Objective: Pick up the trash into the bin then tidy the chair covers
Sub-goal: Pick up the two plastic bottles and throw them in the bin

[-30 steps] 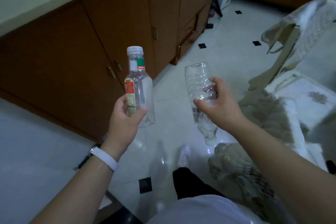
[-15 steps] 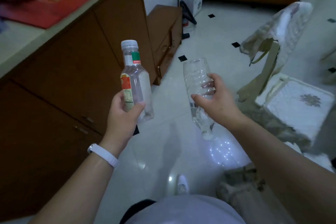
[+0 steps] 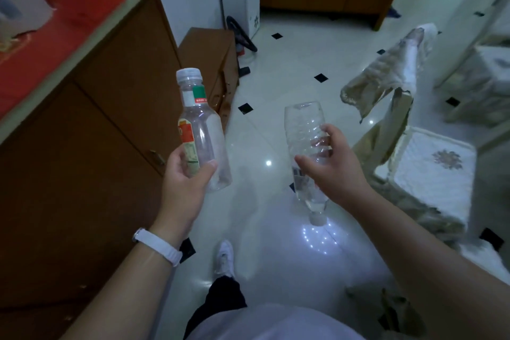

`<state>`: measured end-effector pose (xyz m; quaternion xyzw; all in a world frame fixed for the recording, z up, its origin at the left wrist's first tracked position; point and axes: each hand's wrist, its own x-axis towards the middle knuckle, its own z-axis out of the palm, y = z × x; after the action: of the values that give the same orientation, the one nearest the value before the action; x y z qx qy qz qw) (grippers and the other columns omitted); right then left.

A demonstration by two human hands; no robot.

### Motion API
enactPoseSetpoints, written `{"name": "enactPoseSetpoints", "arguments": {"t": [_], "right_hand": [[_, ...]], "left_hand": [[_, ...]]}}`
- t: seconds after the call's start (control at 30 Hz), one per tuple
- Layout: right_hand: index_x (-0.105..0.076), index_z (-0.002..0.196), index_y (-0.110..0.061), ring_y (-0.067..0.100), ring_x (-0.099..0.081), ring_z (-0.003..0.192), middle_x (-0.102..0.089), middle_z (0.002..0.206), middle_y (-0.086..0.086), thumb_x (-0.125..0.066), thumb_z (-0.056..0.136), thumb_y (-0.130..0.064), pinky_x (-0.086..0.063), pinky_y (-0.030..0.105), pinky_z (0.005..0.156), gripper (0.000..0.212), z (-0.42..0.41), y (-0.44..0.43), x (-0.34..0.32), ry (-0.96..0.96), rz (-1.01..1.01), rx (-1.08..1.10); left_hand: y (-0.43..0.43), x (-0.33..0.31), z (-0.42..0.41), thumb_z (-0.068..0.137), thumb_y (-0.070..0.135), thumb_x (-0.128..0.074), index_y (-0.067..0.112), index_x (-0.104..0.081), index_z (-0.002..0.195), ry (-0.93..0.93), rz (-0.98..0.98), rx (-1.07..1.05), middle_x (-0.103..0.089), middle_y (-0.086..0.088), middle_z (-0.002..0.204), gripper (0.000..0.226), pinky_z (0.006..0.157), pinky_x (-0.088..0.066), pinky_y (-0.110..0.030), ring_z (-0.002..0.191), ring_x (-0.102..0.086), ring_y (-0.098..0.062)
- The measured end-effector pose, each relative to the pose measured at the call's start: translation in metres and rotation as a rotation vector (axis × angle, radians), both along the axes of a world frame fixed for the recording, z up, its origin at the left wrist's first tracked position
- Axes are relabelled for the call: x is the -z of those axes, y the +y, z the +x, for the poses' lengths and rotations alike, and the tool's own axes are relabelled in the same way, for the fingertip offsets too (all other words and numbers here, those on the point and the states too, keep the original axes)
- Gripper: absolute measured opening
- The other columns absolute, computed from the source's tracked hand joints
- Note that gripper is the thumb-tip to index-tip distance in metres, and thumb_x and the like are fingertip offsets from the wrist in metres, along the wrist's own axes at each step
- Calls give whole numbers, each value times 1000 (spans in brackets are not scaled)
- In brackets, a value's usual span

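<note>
1. Left hand (image 3: 187, 176): its fingers (image 3: 205, 171) are wrapped round the lower half of a labelled plastic bottle (image 3: 201, 130), with the thumb across the front. The bottle stands nearly upright, white cap uppermost, with a red, green and white label on its side.
2. Right hand (image 3: 336, 171): it grasps a ribbed clear bottle (image 3: 306, 130) about its middle. This bottle is inverted, with its base up and its cap pointing down.
3. Both bottles are held in the air above the white tiled floor (image 3: 276, 63), side by side and apart from each other.
4. Chair cover (image 3: 386, 74): it hangs crumpled and askew from the top of a chair back, to the right of the bottles. Below it, a white seat cover (image 3: 433, 168) with an embroidered motif lies on the seat.
5. Brown wooden cabinet (image 3: 96, 146): it stands along the left side. Its worktop (image 3: 110, 3) carries a red mat (image 3: 55, 36).
6. A white wristband (image 3: 158, 246) sits on the left wrist. A white shoe (image 3: 225, 257) rests on the floor between the forearms.
</note>
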<state>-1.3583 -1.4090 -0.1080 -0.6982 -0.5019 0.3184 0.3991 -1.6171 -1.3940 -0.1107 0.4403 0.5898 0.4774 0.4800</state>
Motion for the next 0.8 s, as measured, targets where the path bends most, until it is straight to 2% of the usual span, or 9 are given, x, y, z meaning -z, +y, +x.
{"name": "enactPoseSetpoints", "arguments": {"t": [0.07,0.13,0.2,0.27,0.33,0.43,0.6,0.7,0.8], "right_hand": [[-39,132,-34,9,-64,87,-57,107,-11,-78,74,-33,-56,44,82,71,-13,30,0,-20,-2,44],[-39,134,-32,6,-63,86,-57,108,-10,-79,74,-32,-55,43,84,72,-27,62,-4,-51,-3,73],[-41,133,-29,5,-62,83,-57,107,-9,-79,74,-30,-54,40,86,71,-40,93,-10,-77,0,85],[-42,133,-27,4,-61,81,-57,104,-11,-80,73,-30,-53,37,86,70,-48,121,-17,-111,27,117],[-42,134,-25,0,-59,79,-56,103,-13,-79,74,-28,-52,35,85,70,-51,146,-23,-126,40,161],[-41,136,-27,-3,-59,78,-56,104,-14,-78,77,-28,-53,34,85,70,-44,174,-30,-111,30,247],[-40,137,-29,2,-61,84,-58,111,-9,-78,77,-31,-53,28,81,71,-30,211,-27,-78,18,331],[-42,136,-28,-2,-60,77,-59,108,-10,-79,75,-30,-53,30,80,72,-19,238,-15,-59,19,359],[-41,136,-28,-7,-59,72,-57,107,-12,-79,75,-30,-55,31,74,72,1,274,-5,-24,11,378]], "left_hand": [[39,6,-12,70,30,-74,29,-57,120,-13,-5,61,-68,-3,114,53,91,-55,-42,103,-67,-19],[77,8,-22,74,22,-77,26,-57,118,-20,5,148,-67,-7,111,48,86,-56,-40,100,-67,-22],[113,10,-32,78,16,-77,25,-56,116,-23,12,197,-69,3,101,44,79,-58,-36,92,-68,-16],[149,11,-39,71,24,-76,27,-56,110,-18,28,223,-69,13,91,44,76,-54,-29,84,-67,-8],[181,12,-43,69,27,-74,22,-56,116,-14,21,256,-68,10,95,50,77,-54,-28,87,-67,-8],[219,9,-38,75,17,-75,8,-53,126,-24,37,309,-67,-1,101,55,77,-54,-26,87,-66,-9],[275,12,-17,73,20,-72,16,-58,115,-60,37,363,-69,-2,101,45,84,-54,-38,90,-66,-16],[310,10,8,76,14,-73,23,-58,104,-71,51,390,-69,10,89,33,80,-53,-33,83,-66,-8],[353,8,31,69,29,-75,25,-58,106,-19,56,455,-71,-5,99,41,85,-55,-42,92,-69,-24]]}}
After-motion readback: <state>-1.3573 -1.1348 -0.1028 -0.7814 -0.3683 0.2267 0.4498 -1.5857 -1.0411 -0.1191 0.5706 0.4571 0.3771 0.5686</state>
